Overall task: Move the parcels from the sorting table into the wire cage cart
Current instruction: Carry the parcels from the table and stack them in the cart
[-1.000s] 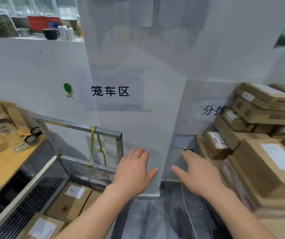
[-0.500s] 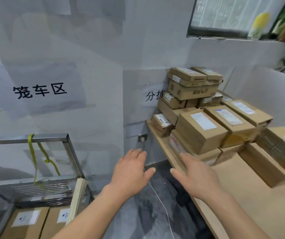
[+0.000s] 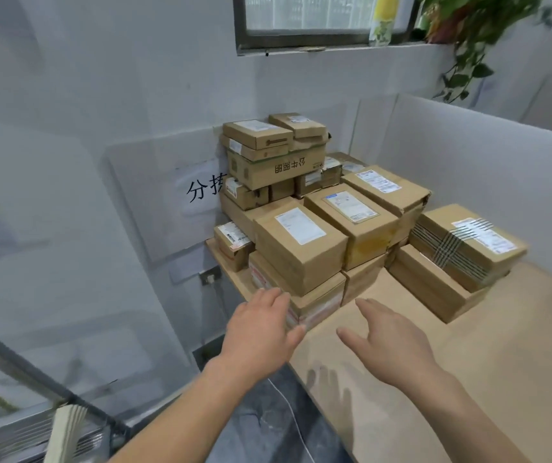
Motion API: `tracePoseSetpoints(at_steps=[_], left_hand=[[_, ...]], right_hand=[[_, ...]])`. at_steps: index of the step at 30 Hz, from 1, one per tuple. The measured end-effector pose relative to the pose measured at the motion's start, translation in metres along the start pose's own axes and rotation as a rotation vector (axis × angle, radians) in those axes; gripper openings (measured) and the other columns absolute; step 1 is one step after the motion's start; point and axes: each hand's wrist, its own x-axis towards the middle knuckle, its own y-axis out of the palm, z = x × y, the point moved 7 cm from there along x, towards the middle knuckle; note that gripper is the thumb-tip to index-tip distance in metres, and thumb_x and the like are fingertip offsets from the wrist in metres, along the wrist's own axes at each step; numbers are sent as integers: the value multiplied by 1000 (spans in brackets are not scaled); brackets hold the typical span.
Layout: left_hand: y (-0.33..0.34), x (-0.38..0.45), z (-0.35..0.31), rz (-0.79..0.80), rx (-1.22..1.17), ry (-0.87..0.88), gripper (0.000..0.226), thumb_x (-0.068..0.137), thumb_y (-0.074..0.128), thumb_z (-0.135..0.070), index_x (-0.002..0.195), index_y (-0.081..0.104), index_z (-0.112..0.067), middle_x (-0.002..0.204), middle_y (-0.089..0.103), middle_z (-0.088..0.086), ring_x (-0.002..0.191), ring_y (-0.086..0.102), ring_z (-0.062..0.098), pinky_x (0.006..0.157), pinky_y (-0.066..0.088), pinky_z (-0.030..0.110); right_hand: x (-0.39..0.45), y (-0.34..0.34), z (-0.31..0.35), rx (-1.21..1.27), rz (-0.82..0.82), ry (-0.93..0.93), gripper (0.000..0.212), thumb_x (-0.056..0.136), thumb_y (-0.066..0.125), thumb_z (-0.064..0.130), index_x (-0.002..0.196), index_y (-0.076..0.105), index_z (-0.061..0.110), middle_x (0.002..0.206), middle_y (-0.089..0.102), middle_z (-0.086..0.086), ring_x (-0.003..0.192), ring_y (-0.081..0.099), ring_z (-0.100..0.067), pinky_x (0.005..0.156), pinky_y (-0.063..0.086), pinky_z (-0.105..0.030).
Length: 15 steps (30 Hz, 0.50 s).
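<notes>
Left hand (image 3: 261, 332), right hand (image 3: 390, 342) spread, holding nothing; parcels (image 3: 301, 248) stacked just beyond fingertips.

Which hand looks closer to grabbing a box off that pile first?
Probably the left hand: its open fingers already reach the flat bottom parcel at the pile's near corner. The right hand, also open, hovers over bare table, short of any box.

I had both bare forearms stretched forward, palms down. My left hand (image 3: 261, 332) was flat, fingers straight and close together, thumb out to the right. My right hand (image 3: 390, 342) sat level beside it, a gap between them, fingers loosely spread, thumb pointing left. Neither held anything.
</notes>
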Motion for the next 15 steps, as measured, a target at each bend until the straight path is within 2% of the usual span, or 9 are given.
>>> tracePoseSetpoints(at_steps=[4,8,15], left_hand=[[12,43,-48,22,16,42,67,100,39,-59,155,30,-21,161,30,-2,148,25,18,119,27,39],[21,77,-97,23,14,87,62,100,41,-57,151,35,-23,156,36,-3,143,31,16,115,32,36],[44,129,-165,67,18,180,61,100,43,-56,151,36,-24,156,37,-5,143,32,15,114,32,34]], right_hand=[[18,-13,-58,15,-14,66,71,96,46,64,156,35,28,157,42,8,140,45,-17,104,46,-36],[30,-26,-111,27,-17,108,72,96,45,64,157,32,26,161,37,7,144,39,-17,106,42,-35],[40,-45,-185,28,-21,239,61,97,46,61,146,44,24,147,49,4,135,47,-19,101,46,-36]])
